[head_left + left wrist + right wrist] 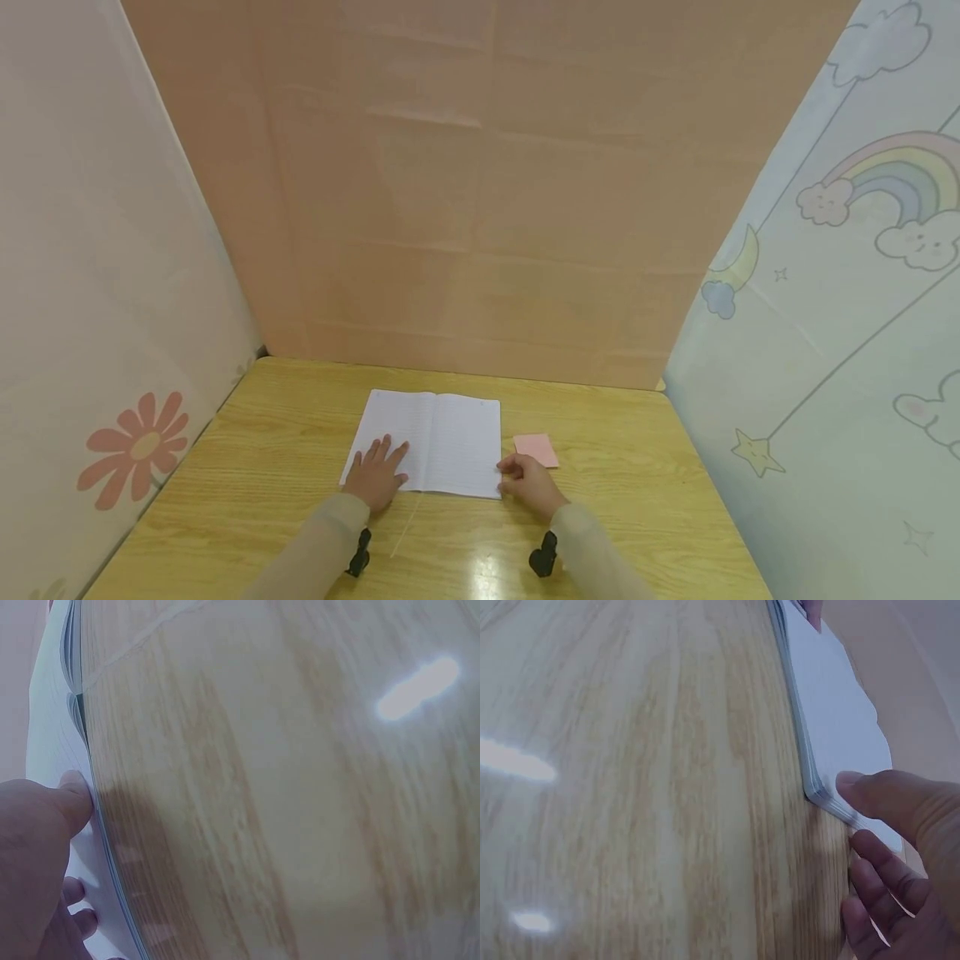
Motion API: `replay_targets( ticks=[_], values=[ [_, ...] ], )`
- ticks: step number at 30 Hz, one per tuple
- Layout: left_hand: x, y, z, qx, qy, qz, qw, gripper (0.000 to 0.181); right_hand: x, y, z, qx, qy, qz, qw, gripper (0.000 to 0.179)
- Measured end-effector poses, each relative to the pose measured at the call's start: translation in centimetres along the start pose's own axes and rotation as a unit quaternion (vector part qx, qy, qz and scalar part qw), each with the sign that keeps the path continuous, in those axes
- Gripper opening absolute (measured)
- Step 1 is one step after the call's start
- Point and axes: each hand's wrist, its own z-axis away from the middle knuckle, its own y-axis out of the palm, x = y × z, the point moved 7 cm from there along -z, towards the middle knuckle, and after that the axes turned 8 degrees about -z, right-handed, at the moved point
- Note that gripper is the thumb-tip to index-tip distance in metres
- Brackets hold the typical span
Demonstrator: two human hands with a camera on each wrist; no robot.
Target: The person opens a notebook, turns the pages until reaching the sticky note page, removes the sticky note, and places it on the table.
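An open notebook (pixel 465 442) with lined white pages lies flat on the wooden table. My left hand (pixel 375 477) rests on the left page with its fingers spread; in the left wrist view, that hand's thumb (pixel 73 796) lies along the page's near edge. At the right edge, my right hand (pixel 531 486) holds the pages near the lower corner. The right wrist view has its thumb (pixel 859 791) over the top page and its bent fingers (pixel 877 889) beside and below the edge. A thin ribbon bookmark (pixel 407 527) trails from the spine toward me.
A pink sticky-note pad (pixel 536 450) lies just right of the notebook, beyond the right hand. Behind the wooden table (pixel 622 467) hangs a plain tan cloth (pixel 465 208). Printed curtains (pixel 840 333) close off both sides.
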Motion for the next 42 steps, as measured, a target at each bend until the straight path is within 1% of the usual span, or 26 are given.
replay_targets(
  ticks=[5, 8, 11, 14, 18, 20, 23, 26, 30, 33, 37, 39, 42],
  values=[
    [0.0, 0.1, 0.1, 0.002, -0.002, 0.006, 1.0, 0.057, 0.4, 0.2, 0.3, -0.01, -0.021, 0.051, 0.9985, 0.03],
    [0.1, 0.2, 0.0, 0.006, -0.003, 0.003, 1.0, 0.057, 0.5, 0.2, 0.4, -0.019, -0.027, 0.097, 0.9948, 0.033],
    [0.0, 0.2, 0.0, 0.008, -0.002, 0.002, 1.0, 0.058, 0.8, 0.3, 0.6, -0.032, -0.035, 0.144, 0.9885, 0.035],
    [0.0, 0.1, 0.1, 0.007, -0.001, 0.004, 1.0, 0.058, 1.1, 0.3, 0.7, -0.046, -0.047, 0.192, 0.9792, 0.038],
    [-0.1, -0.1, 0.1, 0.006, -0.001, 0.004, 1.0, 0.058, 1.3, 0.4, 0.6, -0.056, -0.071, 0.227, 0.9699, 0.043],
    [-0.1, -0.1, 0.1, 0.007, -0.001, 0.002, 1.0, 0.058, 1.3, 0.5, 0.6, -0.049, -0.077, 0.226, 0.9698, 0.046],
    [-0.1, -0.1, 0.1, 0.01, -0.001, 0.0, 1.0, 0.058, 1.0, 0.6, 0.5, -0.028, -0.073, 0.212, 0.9742, 0.05],
    [-0.1, 0.0, 0.1, 0.012, -0.002, 0.004, 0.9999, 0.058, 0.6, 0.7, 0.5, -0.004, -0.054, 0.189, 0.9805, 0.052],
    [-0.1, 0.1, 0.0, 0.009, 0.0, 0.011, 0.9999, 0.058, 0.6, 0.7, 0.8, 0.015, -0.035, 0.156, 0.987, 0.053],
    [0.2, 0.4, -0.2, 0.005, 0.0, 0.01, 0.9999, 0.058, 0.8, 0.7, 1.0, 0.022, -0.032, 0.143, 0.989, 0.054],
    [0.6, 0.7, -0.4, -0.005, -0.004, 0.006, 1.0, 0.057, 1.1, 0.7, 1.3, 0.025, -0.032, 0.145, 0.9885, 0.055],
    [0.6, 0.3, -0.5, -0.012, -0.004, 0.021, 0.9997, 0.056, 1.2, 0.7, 1.3, 0.025, -0.032, 0.145, 0.9886, 0.055],
    [0.7, -0.8, -0.5, -0.025, -0.003, 0.047, 0.9986, 0.053, 1.2, 0.8, 1.4, 0.026, -0.027, 0.137, 0.9898, 0.055]
  ],
)
